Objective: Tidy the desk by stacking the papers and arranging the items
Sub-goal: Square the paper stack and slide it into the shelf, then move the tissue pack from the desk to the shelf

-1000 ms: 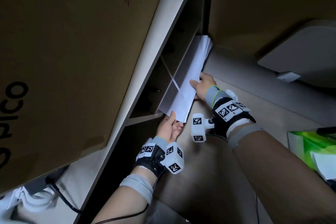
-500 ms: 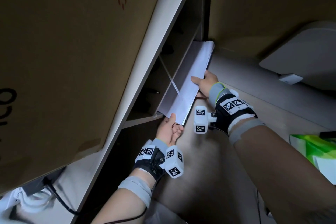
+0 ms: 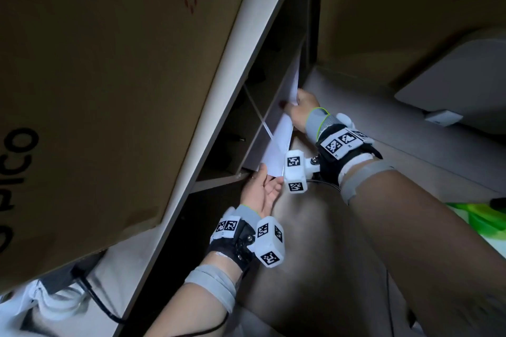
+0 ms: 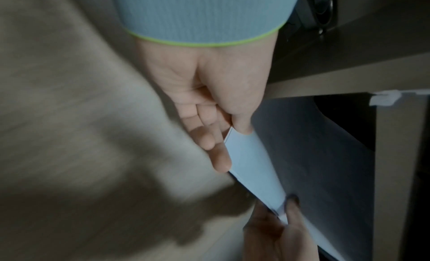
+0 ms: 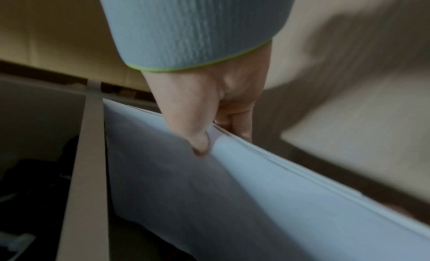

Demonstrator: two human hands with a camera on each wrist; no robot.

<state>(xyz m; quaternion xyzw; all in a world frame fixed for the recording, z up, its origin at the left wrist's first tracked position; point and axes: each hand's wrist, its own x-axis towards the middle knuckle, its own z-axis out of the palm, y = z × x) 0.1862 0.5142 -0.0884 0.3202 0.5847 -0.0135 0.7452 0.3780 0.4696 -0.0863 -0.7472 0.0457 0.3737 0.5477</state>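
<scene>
A stack of white papers (image 3: 278, 145) stands on edge, partly inside a dark shelf compartment (image 3: 276, 68). My left hand (image 3: 267, 180) pinches the stack's near lower corner, thumb on the face and fingers behind. In the left wrist view the left hand (image 4: 232, 147) grips the papers (image 4: 260, 165) at that corner. My right hand (image 3: 294, 107) pinches the outer edge farther along. In the right wrist view the right hand (image 5: 221, 136) has its thumb (image 5: 200, 145) pressed into the papers (image 5: 256, 187). The far part of the stack is hidden inside the shelf.
A large cardboard box (image 3: 95, 90) sits on the white shelf top (image 3: 232, 76) at the left. A thin white divider (image 3: 257, 115) crosses the compartment. A white device (image 3: 451, 85) and a green packet (image 3: 487, 221) lie right on the wooden desk (image 3: 342, 268). A black cable (image 3: 95, 301) hangs lower left.
The papers have slid deeper into the shelf compartment and stand more on edge. My right hand has moved forward along their edge; the left hand stays at the near corner.
</scene>
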